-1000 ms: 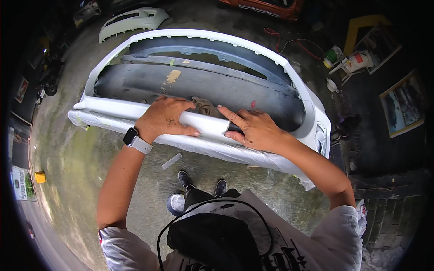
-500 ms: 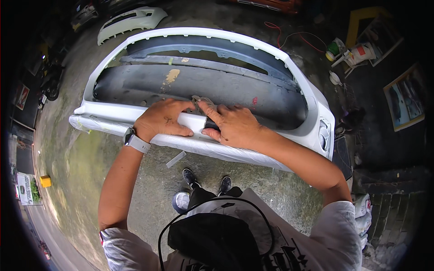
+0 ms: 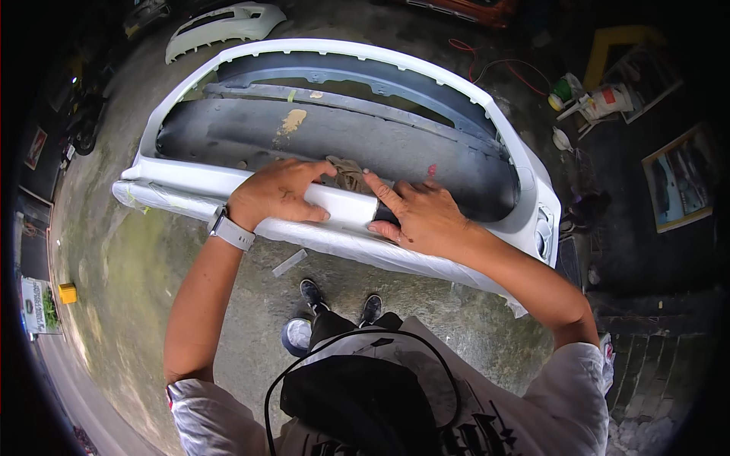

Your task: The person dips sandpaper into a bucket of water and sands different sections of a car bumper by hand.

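Note:
A large white car bumper (image 3: 179, 168) lies across the view in front of me. My left hand (image 3: 277, 190) straddles its near strip, thumb on the near side and fingers over the far side. Farther right on the same strip is my right hand (image 3: 426, 216), thumb and fingers closed around a small black pad (image 3: 386, 213). The pad presses against the white surface; its kind is mostly hidden under the hand. A crumpled brown cloth (image 3: 347, 174) sits between the two hands, behind the strip, close to both index fingertips.
Clear plastic film (image 3: 350, 242) wraps the bumper's near edge. Under it, a grey panel (image 3: 236, 133) fills the frame. A flat pale strip (image 3: 289, 262) and a round bucket (image 3: 297, 334) are on the floor by my shoes. Another white bumper (image 3: 224, 30) lies at the far left.
My right hand has slid right along the strip with the black pad, widening the gap between my hands. More of the brown cloth shows. My left hand stays on the bumper.

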Tool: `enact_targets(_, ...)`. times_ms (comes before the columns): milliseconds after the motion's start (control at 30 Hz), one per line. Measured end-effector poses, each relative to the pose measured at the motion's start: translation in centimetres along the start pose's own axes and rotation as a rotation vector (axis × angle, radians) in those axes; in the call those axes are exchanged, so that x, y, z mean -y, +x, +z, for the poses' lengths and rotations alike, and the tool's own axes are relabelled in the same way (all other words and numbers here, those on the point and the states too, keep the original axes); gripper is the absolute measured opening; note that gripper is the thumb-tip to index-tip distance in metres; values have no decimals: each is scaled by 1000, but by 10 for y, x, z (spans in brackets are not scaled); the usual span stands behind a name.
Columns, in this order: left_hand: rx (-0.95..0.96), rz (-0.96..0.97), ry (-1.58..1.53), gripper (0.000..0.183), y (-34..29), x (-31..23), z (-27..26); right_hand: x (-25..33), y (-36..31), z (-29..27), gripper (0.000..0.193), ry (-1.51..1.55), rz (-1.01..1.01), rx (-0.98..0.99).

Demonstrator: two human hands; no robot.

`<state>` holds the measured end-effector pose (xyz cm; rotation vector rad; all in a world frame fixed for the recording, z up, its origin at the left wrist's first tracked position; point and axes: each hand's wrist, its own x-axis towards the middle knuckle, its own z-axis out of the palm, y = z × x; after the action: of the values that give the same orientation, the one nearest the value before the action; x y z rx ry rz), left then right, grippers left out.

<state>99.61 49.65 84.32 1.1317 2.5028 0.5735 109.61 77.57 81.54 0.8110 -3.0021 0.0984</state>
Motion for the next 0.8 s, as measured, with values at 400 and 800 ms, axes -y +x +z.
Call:
enact_targets(400,-54,-107,34,71,1,-3,7,-11,-17,-4,83,41,42,113)
enact_targets(800,-93,-61,81,64,5,-11,11,1,1,3,84,-4,45,56)
